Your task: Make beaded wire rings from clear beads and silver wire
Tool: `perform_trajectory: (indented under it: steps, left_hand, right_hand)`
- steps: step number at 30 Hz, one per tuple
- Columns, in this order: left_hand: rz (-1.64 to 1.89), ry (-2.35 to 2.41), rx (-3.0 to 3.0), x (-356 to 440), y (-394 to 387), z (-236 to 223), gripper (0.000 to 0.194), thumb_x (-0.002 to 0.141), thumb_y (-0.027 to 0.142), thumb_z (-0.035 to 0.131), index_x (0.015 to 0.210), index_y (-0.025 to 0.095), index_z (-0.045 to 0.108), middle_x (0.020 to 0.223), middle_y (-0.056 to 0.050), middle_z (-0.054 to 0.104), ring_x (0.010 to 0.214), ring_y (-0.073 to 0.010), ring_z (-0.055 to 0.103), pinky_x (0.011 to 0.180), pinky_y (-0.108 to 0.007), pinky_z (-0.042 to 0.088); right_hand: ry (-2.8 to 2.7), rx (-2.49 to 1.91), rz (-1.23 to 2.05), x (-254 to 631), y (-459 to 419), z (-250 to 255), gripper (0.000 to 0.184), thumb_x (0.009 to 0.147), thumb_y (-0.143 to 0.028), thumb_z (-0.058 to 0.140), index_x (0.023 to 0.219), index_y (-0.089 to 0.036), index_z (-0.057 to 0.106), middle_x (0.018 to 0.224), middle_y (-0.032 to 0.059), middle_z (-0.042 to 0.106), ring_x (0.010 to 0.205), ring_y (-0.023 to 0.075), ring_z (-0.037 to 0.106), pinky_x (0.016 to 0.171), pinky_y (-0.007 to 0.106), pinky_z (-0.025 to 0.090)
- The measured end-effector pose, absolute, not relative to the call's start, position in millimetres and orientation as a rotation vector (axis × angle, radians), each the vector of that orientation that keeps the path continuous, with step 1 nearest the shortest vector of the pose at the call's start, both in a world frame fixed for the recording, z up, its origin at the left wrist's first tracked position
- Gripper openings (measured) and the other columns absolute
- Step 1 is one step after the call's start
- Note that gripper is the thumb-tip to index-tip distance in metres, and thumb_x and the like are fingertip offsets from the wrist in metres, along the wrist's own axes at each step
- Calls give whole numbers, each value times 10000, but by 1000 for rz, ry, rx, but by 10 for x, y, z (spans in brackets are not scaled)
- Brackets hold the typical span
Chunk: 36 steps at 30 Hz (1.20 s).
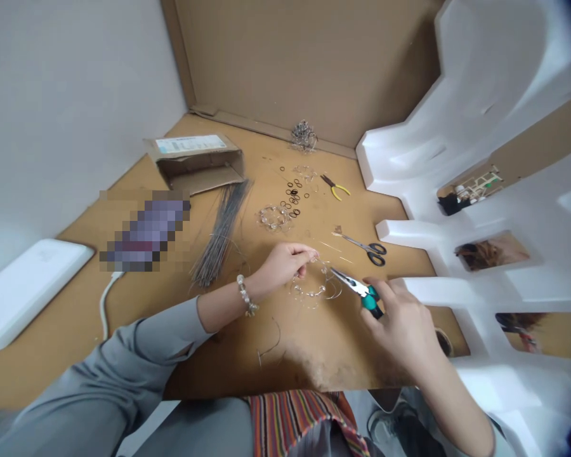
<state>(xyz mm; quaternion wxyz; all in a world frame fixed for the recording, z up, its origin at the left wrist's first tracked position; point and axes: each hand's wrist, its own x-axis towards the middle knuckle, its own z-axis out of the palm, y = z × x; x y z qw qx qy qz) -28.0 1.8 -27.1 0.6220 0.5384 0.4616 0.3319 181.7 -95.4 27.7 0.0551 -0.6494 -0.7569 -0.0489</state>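
Note:
My left hand (291, 261), with a beaded bracelet at the wrist, pinches the upper end of a beaded wire ring (310, 292). The ring has clear beads and loose wire loops and hangs just above the table. My right hand (400, 320) grips green-handled needle-nose pliers (368, 297). The jaws point left at the ring's wire; whether they touch it I cannot tell. Beyond my left hand lies another beaded ring (274, 218), beside several small dark rings (294, 195). A bundle of straight wires (219, 238) rests to the left.
Black-handled scissors (374, 252) and yellow-handled pliers (337, 188) lie right of centre. An open cardboard box (200, 162), a pixelated device with a cable, and a white block (38, 285) sit left. White foam packaging (419, 235) borders the right; cardboard stands behind a wire tangle (303, 135).

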Motion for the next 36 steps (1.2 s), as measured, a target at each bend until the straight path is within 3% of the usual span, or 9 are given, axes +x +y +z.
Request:
perform_trajectory:
  steps: [6,15,21,36]
  left_hand:
    - [800,1131,1240,-256,-34,-205,228,780,331,565,798,138,685,457,28,520,423,-70,425,434,-189,326]
    - [859,1163,1267,-234,-52,-255,250,794,328,550,860,139,699,494,15,544,460,-86,489,438,-189,329]
    - [854,1166,1266,-233,-41,-294,273,800,347,546,892,141,700,485,16,542,423,-75,443,413,-188,300]
    - [856,1105,1225,-217,-66,-255,226,795,307,570,876,132,688,522,7,571,478,-88,510,467,-193,373]
  right_hand:
    - [-2515,-2034,-597,1533,-813,388,116,724,-259,499,714,-161,560,662,73,575,647,196,498,592,306,272]
    - [-2496,-2129,-771,1374,-729,404,104,724,-251,522,742,-149,535,716,102,565,715,228,480,592,325,199]
    - [-2490,-2115,-781,1345,-701,361,125,724,-278,522,745,-155,530,716,93,560,713,229,477,591,324,191]
    - [-2502,-2062,-792,1406,-772,362,121,765,-273,505,750,-156,531,714,86,565,717,221,470,606,329,200]
